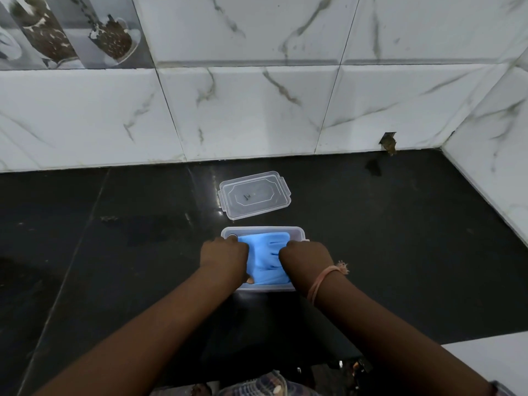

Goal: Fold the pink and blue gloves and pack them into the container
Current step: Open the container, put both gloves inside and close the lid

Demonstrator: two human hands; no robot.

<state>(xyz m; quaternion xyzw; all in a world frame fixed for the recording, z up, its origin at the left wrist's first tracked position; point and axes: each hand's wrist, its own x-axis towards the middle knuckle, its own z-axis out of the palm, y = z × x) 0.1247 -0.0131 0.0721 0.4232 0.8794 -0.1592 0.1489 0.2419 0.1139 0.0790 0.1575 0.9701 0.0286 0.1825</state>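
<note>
— Where was the blue glove [264, 257]?

— Folded, lying inside the clear container [297, 231], filling most of it. Its fingers showed as dark slits toward the right side.

— And the pink one?

— I couldn't see it; if it was under the blue, the picture didn't show that.

— What were the hands doing?

— Both were down on the glove. The left hand [224, 257] had its fingers curled, knuckles up, pushing on the glove's left edge. The right hand [305, 257] was curled the same way on the right edge. Whether either actually pinched the fabric I couldn't tell; the fingertips were tucked under.

— Anything on the wrists?

— A pinkish band [323, 280] round the right wrist, with a frayed end.

— Where did the container stand?

— On a dark, glossy counter [114, 252], near the person's edge. Its lid [254, 194] lay just behind it, apart from it, slightly turned.

— Beyond that?

— A white marble-patterned tile wall [257, 110] at the back and right.
</note>
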